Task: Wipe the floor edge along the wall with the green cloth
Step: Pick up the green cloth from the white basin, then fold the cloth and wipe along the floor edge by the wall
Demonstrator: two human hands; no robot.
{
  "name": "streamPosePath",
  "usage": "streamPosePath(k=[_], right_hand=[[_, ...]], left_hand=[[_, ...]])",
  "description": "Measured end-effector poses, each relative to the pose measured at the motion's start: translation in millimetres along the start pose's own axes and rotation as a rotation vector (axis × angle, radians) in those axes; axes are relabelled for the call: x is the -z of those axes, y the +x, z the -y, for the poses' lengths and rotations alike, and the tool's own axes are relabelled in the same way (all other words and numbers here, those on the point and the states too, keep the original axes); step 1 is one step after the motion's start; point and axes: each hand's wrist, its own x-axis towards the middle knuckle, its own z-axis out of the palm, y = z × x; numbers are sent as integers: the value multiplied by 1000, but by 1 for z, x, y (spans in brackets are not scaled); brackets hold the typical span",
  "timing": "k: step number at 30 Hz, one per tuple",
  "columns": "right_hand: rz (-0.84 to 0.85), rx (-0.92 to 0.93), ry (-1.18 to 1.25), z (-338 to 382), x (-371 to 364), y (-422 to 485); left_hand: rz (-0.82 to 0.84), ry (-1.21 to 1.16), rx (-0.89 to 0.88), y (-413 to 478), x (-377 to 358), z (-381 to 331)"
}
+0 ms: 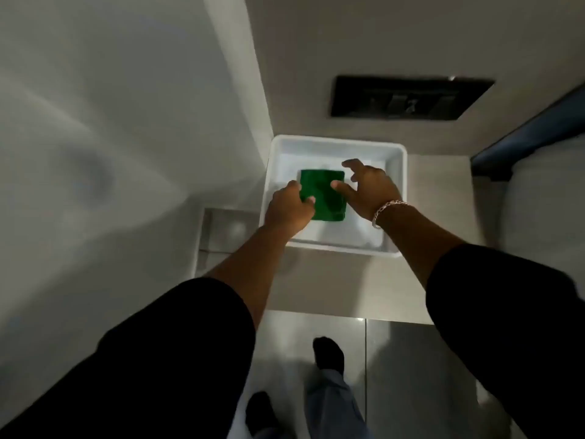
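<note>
Black sleeves (177, 353) fill the bottom of the view, and between them 2 dark-socked feet (327, 353) stand on glossy grey floor tiles (411, 375). From the sleeves 2 bare forearms reach forward and down over a ledge.

Further out, the left hand (289, 209) is curled at the near left edge of the green cloth (323, 194), fingers bent onto its border and thumb lying on top; it looks like a pinch forming, though whether the cloth is truly gripped I cannot tell. The right hand (368, 188), with a bracelet (387, 209) at the wrist, is spread wide with nothing in it, its thumb resting on the cloth's right side and its fingers splayed above the tray floor.

That cloth lies folded into a neat square, flat inside a white plastic tray (400, 198) that sits in the corner on the ledge. It reads as soft, light and limp, probably several layers thick. Lifted by 1 corner it would likely fall open, so taking it along a folded edge, thumb on top and fingers beneath, should keep it as a pad for wiping. It may slide on the smooth tray before it lifts.

Beyond the tray, a dark panel (408, 98) is set in the beige wall (316, 42).
</note>
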Motion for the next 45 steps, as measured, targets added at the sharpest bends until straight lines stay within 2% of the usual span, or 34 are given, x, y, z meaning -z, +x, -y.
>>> streamPosePath(k=[3,6,10,14,18,23,25,32,36,40,45], right_hand=[[17,-47,12,-4,-24,12],[29,-89,63,-4,-45,14],[-28,-101,150,-11,-54,15],[-78,-21,269,2,-48,1],[-199,108,376,38,-38,-33],[-330,304,248,96,-34,-104],[-254,416,224,122,-40,-135],[292,611,35,158,-142,-256],[475,639,54,159,-235,-315],[645,547,227,146,-343,-349],[781,576,184,108,-482,-371]], left_hand=[[-98,-153,61,10,-24,0],[-152,-324,207,21,-35,-2],[-89,-571,411,34,-31,-1],[-117,-750,367,14,-14,-9],[-89,-1159,345,-36,18,-11],[-188,-1330,320,-129,47,27],[-183,-1377,310,-170,52,53],[-165,-1668,441,-308,21,185],[-270,-1806,505,-363,-40,290],[-360,-1895,538,-391,-115,400],[-623,-1769,704,-390,-212,508]])
